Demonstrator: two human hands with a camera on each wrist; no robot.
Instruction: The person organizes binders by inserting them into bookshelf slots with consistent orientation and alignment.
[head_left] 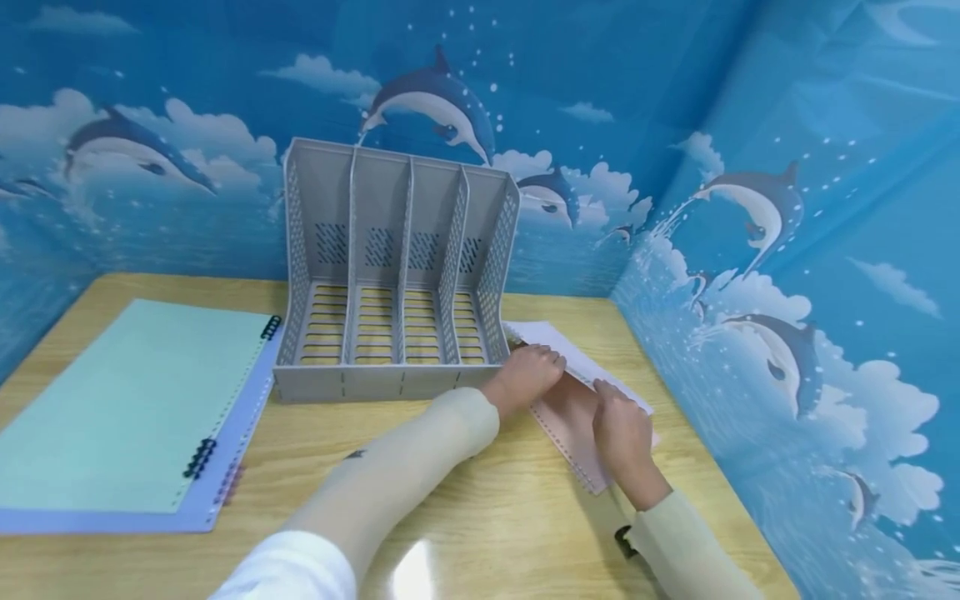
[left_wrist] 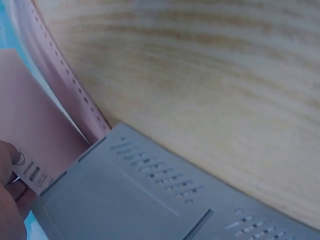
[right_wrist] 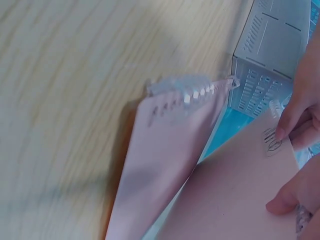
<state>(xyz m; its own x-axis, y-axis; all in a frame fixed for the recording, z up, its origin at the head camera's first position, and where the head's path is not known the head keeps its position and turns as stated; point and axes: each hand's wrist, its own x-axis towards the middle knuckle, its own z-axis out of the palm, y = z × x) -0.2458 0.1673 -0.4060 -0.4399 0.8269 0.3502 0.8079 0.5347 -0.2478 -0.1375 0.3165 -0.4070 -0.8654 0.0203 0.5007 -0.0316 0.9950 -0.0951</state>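
Observation:
A pink loose-leaf notebook with a punched edge and clear binding rings lies partly open beside the right end of the grey file holder. Its raised pink cover stands away from the part on the table. My left hand pinches this cover near the holder's front corner, with the thumb by a printed mark. Closer to me, my right hand grips the same cover's edge. In the left wrist view a small printed label shows just beside my left fingers.
The grey holder has several upright slots with perforated dividers. At the left of the wooden table, a mint green notebook with black rings lies on a purple one. Dolphin-print sheeting encloses the table's back and sides.

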